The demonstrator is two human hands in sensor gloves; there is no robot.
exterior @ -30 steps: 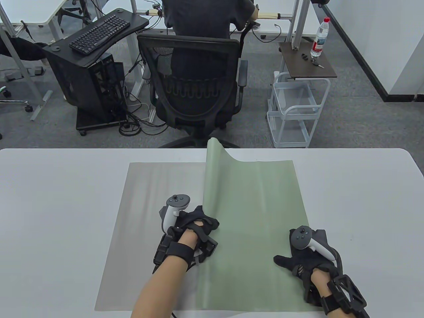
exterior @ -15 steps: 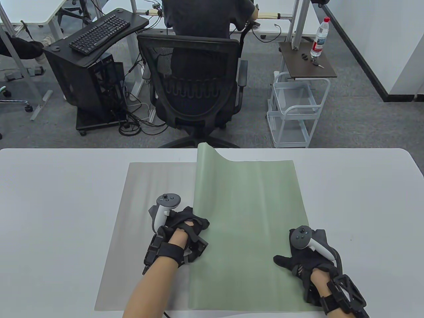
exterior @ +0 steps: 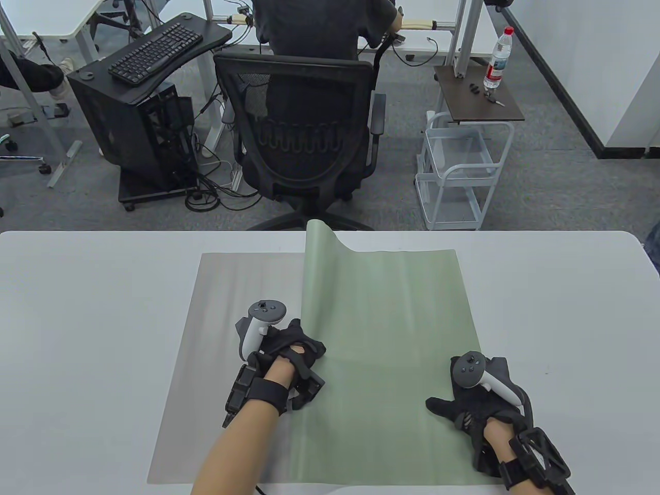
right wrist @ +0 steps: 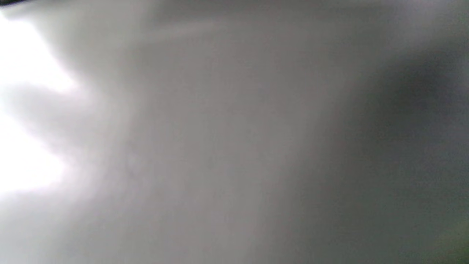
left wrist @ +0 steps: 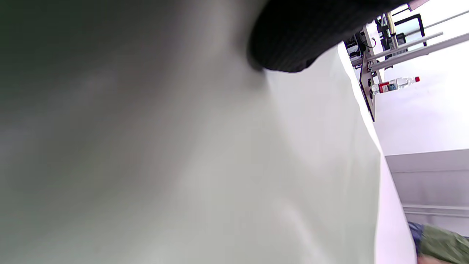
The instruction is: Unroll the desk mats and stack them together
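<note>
On the tabletop [exterior: 93,330], my left hand [exterior: 289,350] grips the green mat's [exterior: 392,350] raised left edge over the grey mat [exterior: 227,289]. My right hand [exterior: 474,397] presses flat, fingers spread, on its right edge.

Two bare forearms w/ black sensor gloves are seen from above, entering from the bottom edge of the table view. The left hand [exterior: 289,350] is placed just beside the raised left edge of the green mat [exterior: 392,361], fingers curled at that edge; whether the edge is actually gripped cannot be told. A grey-white tracker is strapped to its back, pointing up. The right hand [exterior: 472,407] is laid palm-down near the mat's front right corner, thumb spread twd the mat's centre, a dark tracker on its back. In the left wrist view only a dark gloved fingertip is seen against the mat; the right wrist view is blurred.
</note>
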